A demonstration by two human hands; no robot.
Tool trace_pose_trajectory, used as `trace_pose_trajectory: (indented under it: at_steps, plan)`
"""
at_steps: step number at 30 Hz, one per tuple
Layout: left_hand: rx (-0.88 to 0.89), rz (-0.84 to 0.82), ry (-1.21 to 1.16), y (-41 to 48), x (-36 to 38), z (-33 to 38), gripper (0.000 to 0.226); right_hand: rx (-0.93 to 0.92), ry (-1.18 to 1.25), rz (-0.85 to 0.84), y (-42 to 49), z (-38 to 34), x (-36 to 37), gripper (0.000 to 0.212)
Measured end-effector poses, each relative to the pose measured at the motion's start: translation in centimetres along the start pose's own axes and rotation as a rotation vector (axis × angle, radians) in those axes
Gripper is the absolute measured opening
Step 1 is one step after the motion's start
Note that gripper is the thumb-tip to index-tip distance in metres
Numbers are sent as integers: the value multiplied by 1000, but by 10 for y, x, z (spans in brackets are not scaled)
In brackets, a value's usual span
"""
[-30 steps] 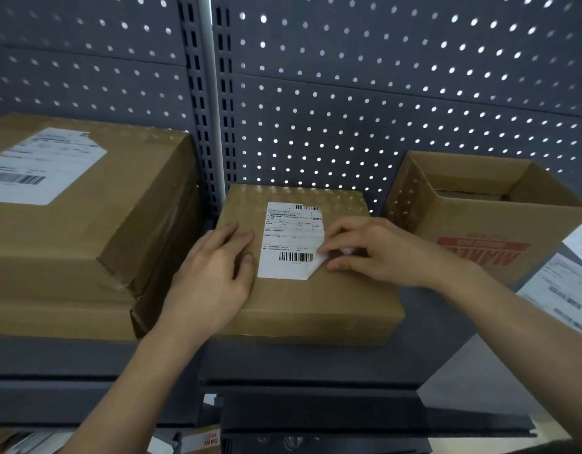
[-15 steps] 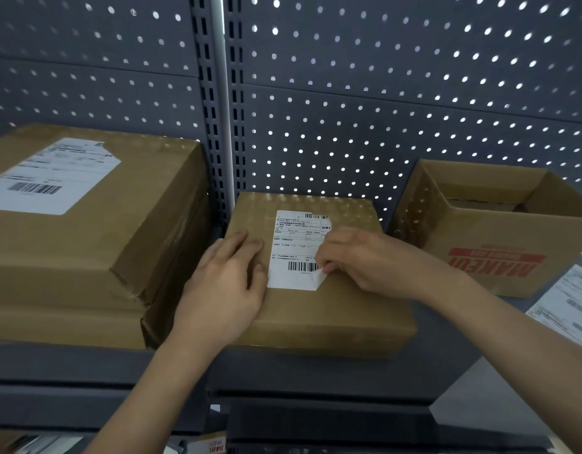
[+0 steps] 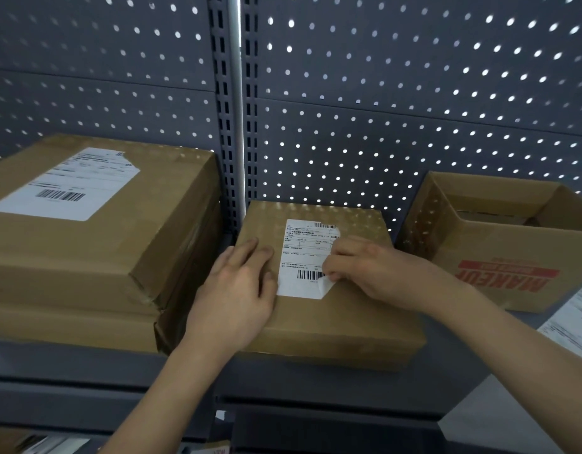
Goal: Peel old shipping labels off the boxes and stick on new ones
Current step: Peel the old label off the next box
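**Label corner lifted on the middle box**

The middle box (image 3: pixel 332 326) lay flat on the shelf (image 3: pixel 86 365), between a bigger box (image 3: pixel 135 257) on the left and an open box (image 3: pixel 499 257) on the right. A white label (image 3: pixel 299 257) with barcodes and small print sat on its top face, nearer the back edge.

The left grip (image 3: pixel 237 290) was released. It lay flat on the cardboard with its fingers straight, just left of the label, pressing down on the box top. Its thumb lay along the label's left edge.

The right grip (image 3: pixel 371 270) was grasping the label. Its fingers were curled and pinched the lower right corner, which had come away from the cardboard and curled upward. The rest of the label lay flat on the box. The hand covered part of the label's right edge.

The bigger box carried its own white label (image 3: pixel 70 185) on top and seemed to rest on a flatter box beneath it. The open box showed red lettering upside down on its front wall. Printed sheets (image 3: pixel 574 316) lay at the far right, partly out of view. Behind everything stood a grey pegboard (image 3: pixel 381 93), with light shining through its holes, and a slotted post (image 3: pixel 235 109).
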State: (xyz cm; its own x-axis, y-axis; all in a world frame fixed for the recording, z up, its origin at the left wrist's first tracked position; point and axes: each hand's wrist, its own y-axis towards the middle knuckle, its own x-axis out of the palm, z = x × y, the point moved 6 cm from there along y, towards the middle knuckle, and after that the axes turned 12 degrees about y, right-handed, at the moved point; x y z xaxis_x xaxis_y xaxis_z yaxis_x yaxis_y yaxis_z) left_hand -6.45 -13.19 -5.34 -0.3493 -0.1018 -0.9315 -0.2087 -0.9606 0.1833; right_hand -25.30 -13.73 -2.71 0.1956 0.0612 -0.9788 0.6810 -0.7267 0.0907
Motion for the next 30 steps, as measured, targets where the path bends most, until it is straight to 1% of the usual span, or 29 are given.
trace_pose_trajectory:
  at_steps: [4, 10, 17, 20, 24, 27, 30]
  plan:
    - [1, -1, 3, 0, 0, 0, 43, -38, -38, 53, -1, -2, 1, 22]
    - [2, 0, 14, 1, 1, 0, 43, -32, -35, -1, 5, 1, 5, 27]
    - [4, 7, 14, 1, 1, 0, 42, -24, 41, 16, 5, 1, 1, 13]
    - [5, 5, 20, 1, 1, 0, 42, -35, 78, 40, 6, -1, -2, 16]
    - [7, -10, 31, 2, 2, 0, 42, -57, 35, 69, 8, -6, -1, 22]
    - [11, -4, 45, 2, 1, 1, 42, -14, 37, 38, 12, -10, -2, 19]
    - [10, -10, 40, 2, 1, 2, 41, 59, 47, -40, 15, -13, -3, 16]
